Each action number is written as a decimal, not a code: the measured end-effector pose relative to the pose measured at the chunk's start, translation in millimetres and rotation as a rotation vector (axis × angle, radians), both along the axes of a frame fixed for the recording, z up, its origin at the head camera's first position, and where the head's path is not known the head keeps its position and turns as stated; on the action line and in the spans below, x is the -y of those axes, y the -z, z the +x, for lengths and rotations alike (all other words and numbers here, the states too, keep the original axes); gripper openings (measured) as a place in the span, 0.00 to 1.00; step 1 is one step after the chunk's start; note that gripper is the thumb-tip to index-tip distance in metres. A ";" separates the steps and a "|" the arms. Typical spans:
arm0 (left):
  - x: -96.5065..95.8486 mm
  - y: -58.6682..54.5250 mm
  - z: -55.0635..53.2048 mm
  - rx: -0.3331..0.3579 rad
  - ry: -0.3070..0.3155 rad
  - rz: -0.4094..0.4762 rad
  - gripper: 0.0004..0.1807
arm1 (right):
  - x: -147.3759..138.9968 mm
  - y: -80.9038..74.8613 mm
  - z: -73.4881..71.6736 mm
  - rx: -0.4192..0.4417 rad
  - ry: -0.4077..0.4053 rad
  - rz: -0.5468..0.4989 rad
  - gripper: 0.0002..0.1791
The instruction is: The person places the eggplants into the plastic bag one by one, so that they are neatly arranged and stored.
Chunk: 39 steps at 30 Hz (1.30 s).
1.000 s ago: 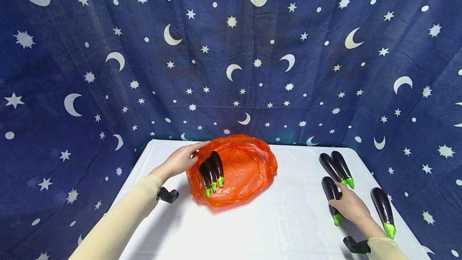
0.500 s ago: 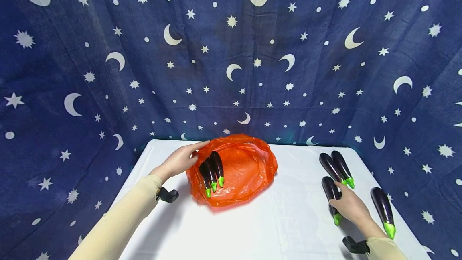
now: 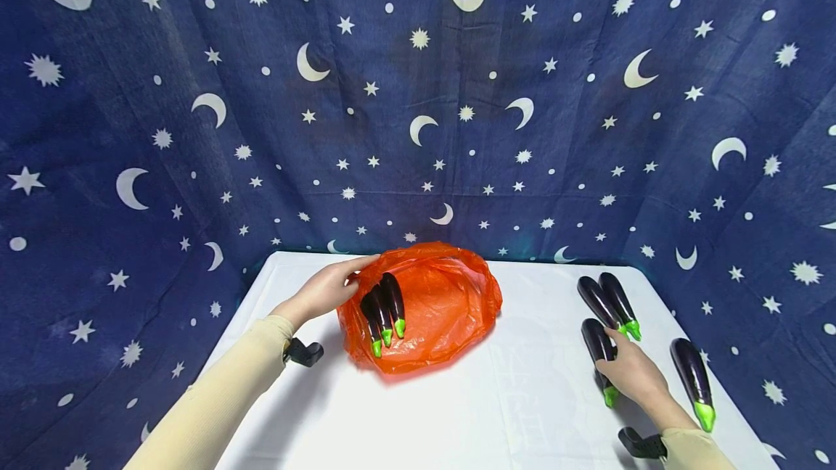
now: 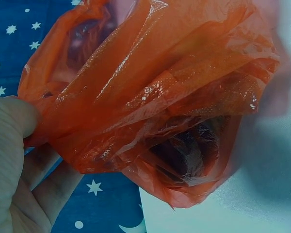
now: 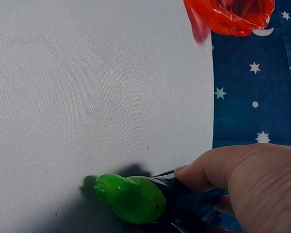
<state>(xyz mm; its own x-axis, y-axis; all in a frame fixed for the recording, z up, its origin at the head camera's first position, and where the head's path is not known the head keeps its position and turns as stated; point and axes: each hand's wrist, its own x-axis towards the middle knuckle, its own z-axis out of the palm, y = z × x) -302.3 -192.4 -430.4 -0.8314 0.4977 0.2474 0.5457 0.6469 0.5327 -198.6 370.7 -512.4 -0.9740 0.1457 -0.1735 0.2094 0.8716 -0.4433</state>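
In the head view my left hand [image 3: 321, 291] pinches the left rim of an orange plastic bag [image 3: 451, 318], whose mouth gapes toward me. The left wrist view shows the bag's thin film [image 4: 136, 97] bunched between thumb and fingers. Three dark eggplants [image 3: 384, 308] with green stem ends lie side by side in the bag's left part. Over at the right, my right hand [image 3: 633, 370] grips an eggplant [image 3: 595, 339], thumb on its near side and fingers across it. Its green stem end [image 5: 136, 199] points away from the palm in the right wrist view, close over the tabletop.
Two more eggplants [image 3: 599, 301] [image 3: 620, 302] lie together behind my right hand. Another eggplant [image 3: 692, 376] is near the right edge of the white-covered table [image 3: 418, 426]. A blue curtain [image 3: 418, 93] with moons and stars surrounds the table's back and sides.
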 end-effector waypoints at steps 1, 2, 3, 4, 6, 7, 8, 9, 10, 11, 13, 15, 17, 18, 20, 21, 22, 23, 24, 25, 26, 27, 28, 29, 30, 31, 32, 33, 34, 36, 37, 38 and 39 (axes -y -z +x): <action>0.1 -0.1 0.0 -0.001 -0.001 0.000 0.34 | 0.2 -0.2 -0.3 -0.001 0.002 0.000 0.45; 0.2 -0.2 0.0 -0.002 -0.001 -0.001 0.34 | 0.3 0.0 -0.3 -0.002 0.001 -0.001 0.46; 0.3 -0.3 0.0 -0.002 -0.001 -0.001 0.35 | 0.5 -0.1 -0.5 -0.002 0.002 -0.001 0.46; 0.3 -0.4 -0.1 0.000 -0.001 0.001 0.35 | 0.8 -0.5 -0.7 -0.004 0.003 -0.001 0.45; 0.4 -0.5 0.0 0.002 0.002 0.002 0.35 | 1.1 -0.6 -0.8 -0.005 0.003 -0.002 0.45; 0.2 -0.5 -0.1 0.005 0.004 0.002 0.35 | 1.2 -0.6 -0.7 -0.005 0.002 -0.002 0.45; 0.1 -0.5 -0.1 0.008 0.004 0.002 0.35 | 1.4 -0.5 -0.6 -0.005 0.002 -0.001 0.45; 0.1 -0.5 -0.1 0.009 0.005 0.003 0.35 | 1.4 -0.5 -0.8 -0.006 0.002 0.000 0.45; 0.1 -0.5 -0.1 0.009 0.006 0.002 0.35 | 1.4 0.0 -0.7 -0.007 0.000 0.001 0.45; 0.0 -0.4 -0.2 0.008 0.006 0.002 0.35 | 1.3 0.4 -0.5 -0.007 -0.001 0.002 0.46; -0.2 -0.2 -0.9 0.005 0.006 0.001 0.35 | 1.2 0.9 -0.5 -0.009 -0.002 0.003 0.46; -0.3 -0.1 -1.6 -0.003 0.004 -0.001 0.35 | 1.4 0.9 -0.7 -0.009 0.000 0.004 0.46; -0.6 0.4 -2.7 -0.005 0.003 -0.005 0.35 | 1.5 1.0 -1.0 -0.007 0.003 0.004 0.46; -0.5 0.6 -3.1 -0.006 0.002 -0.006 0.35 | 1.5 1.0 -1.2 -0.007 0.005 0.004 0.46; -0.4 0.9 -3.5 -0.007 0.002 -0.010 0.35 | 1.7 0.6 -1.9 -0.006 0.007 0.006 0.45; -0.4 1.1 -3.7 -0.004 0.001 -0.010 0.35 | 1.5 0.9 -2.2 -0.005 0.007 0.007 0.45; -0.3 1.2 -3.7 -0.002 0.001 -0.010 0.35 | 1.6 0.9 -2.2 -0.006 0.006 0.009 0.45; -0.2 1.2 -3.7 0.000 0.001 -0.010 0.35 | 1.4 1.3 -2.1 -0.006 0.003 0.009 0.45; -0.1 1.3 -3.6 0.001 0.000 -0.010 0.35 | 1.5 1.2 -1.9 -0.007 0.002 0.009 0.45; -0.1 1.3 -3.5 0.002 -0.001 -0.010 0.35 | 1.5 1.2 -1.6 -0.007 0.000 0.009 0.45; -0.1 1.3 -3.5 0.003 -0.001 -0.010 0.35 | 1.7 1.0 -1.3 -0.008 -0.001 0.007 0.45; -0.2 1.2 -3.3 0.004 -0.001 -0.010 0.35 | 1.9 0.9 -1.1 -0.008 -0.001 0.006 0.45; -0.2 0.9 -3.0 0.005 -0.001 -0.010 0.35 | 2.2 0.7 -0.6 -0.008 -0.003 0.004 0.45; -0.2 0.6 -2.5 0.006 -0.001 -0.008 0.35 | 2.5 0.3 -0.5 -0.005 -0.004 0.002 0.45; -0.1 0.4 -2.0 0.007 -0.001 -0.008 0.35 | 2.9 -0.3 -0.4 -0.004 -0.003 0.000 0.45; 0.1 0.4 -1.7 0.009 -0.002 -0.007 0.35 | 3.3 -1.0 -0.6 -0.003 -0.002 0.000 0.45; 0.4 0.5 -1.3 0.008 -0.001 -0.006 0.35 | 3.5 -1.4 -0.8 -0.002 -0.002 0.000 0.45; 0.7 0.6 -0.8 0.008 -0.002 -0.005 0.35 | 3.5 -1.5 -0.9 0.000 -0.002 -0.001 0.45; 1.0 0.8 -0.4 0.009 -0.001 -0.004 0.35 | 3.7 -1.8 -0.9 0.003 -0.002 -0.001 0.45; 1.6 1.5 0.0 0.010 0.000 -0.002 0.35 | 3.9 -2.2 -1.0 0.006 0.001 -0.001 0.45; 1.8 1.8 0.1 0.012 -0.001 -0.001 0.35 | 3.9 -2.4 -1.0 0.007 0.002 -0.001 0.45; 1.9 1.8 0.4 0.012 0.000 0.000 0.35 | 3.8 -2.2 -0.8 0.007 0.003 -0.002 0.45; 2.1 1.8 0.5 0.016 0.000 0.000 0.35 | 3.7 -2.2 -0.7 0.007 0.005 -0.002 0.45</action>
